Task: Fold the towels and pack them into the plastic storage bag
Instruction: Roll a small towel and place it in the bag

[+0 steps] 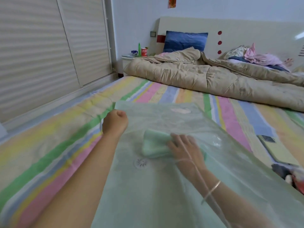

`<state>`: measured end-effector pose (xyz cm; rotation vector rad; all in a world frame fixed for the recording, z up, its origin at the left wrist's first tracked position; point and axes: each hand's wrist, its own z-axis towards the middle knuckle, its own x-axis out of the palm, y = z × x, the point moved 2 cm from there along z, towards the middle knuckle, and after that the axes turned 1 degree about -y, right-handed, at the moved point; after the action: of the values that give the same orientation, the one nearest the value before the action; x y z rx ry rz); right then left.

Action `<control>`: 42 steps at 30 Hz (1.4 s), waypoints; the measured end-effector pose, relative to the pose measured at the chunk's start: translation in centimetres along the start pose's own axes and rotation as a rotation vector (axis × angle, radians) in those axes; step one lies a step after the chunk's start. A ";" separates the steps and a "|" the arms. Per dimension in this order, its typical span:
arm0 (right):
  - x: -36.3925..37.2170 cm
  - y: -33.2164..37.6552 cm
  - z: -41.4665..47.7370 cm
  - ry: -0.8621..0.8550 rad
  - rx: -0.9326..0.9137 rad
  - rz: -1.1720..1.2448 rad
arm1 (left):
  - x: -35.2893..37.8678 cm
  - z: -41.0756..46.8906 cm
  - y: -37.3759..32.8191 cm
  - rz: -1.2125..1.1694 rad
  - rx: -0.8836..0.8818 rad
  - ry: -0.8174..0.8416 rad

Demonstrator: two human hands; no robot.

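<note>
Pastel-striped bedsheet (54, 145) covers the bed seen from the head camera, with white louvred wardrobe doors (49, 46) along the left and a cream headboard with red dots (246, 33) at the far end. A crumpled beige quilt (213, 76) lies across the far part of the bed below a blue pillow (185, 41), and a green bottle (139, 49) and a red can (144, 52) stand on the white bedside table (127, 59). On the sheet in front of the person lies a translucent pale-green plastic storage bag (164, 195), with a round valve (140, 162) on its upper layer. The left hand (115, 123) is curled into a fist gripping the bag's far left edge. The right hand (182, 148) is inside the bag and shows through the plastic, a thin bangle (212, 189) on its wrist. Its fingers are wrapped over the near end of a folded mint-green towel (154, 145), which sits inside the bag near its middle. A phone in a yellowish case (278, 150) lies on the sheet just beside the bag's right edge.
</note>
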<state>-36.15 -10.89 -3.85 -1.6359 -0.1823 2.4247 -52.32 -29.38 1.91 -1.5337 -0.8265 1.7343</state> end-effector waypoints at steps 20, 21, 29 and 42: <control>11.5 2.1 17.2 -0.312 -0.055 0.407 | 7.0 11.1 11.5 0.226 -0.160 -0.208; 11.9 2.1 17.4 -0.332 -0.063 0.410 | 7.1 11.1 11.4 0.241 -0.155 -0.209; 9.0 1.9 16.3 0.212 0.178 0.212 | 9.6 8.6 7.9 0.467 0.004 -0.130; 5.0 0.7 6.0 0.302 0.350 0.096 | 10.2 4.1 1.6 0.440 0.084 -0.008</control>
<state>-43.58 -10.26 -6.28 -1.8411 0.3541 2.0830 -57.39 -22.10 -4.74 -1.7448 -0.4302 2.0536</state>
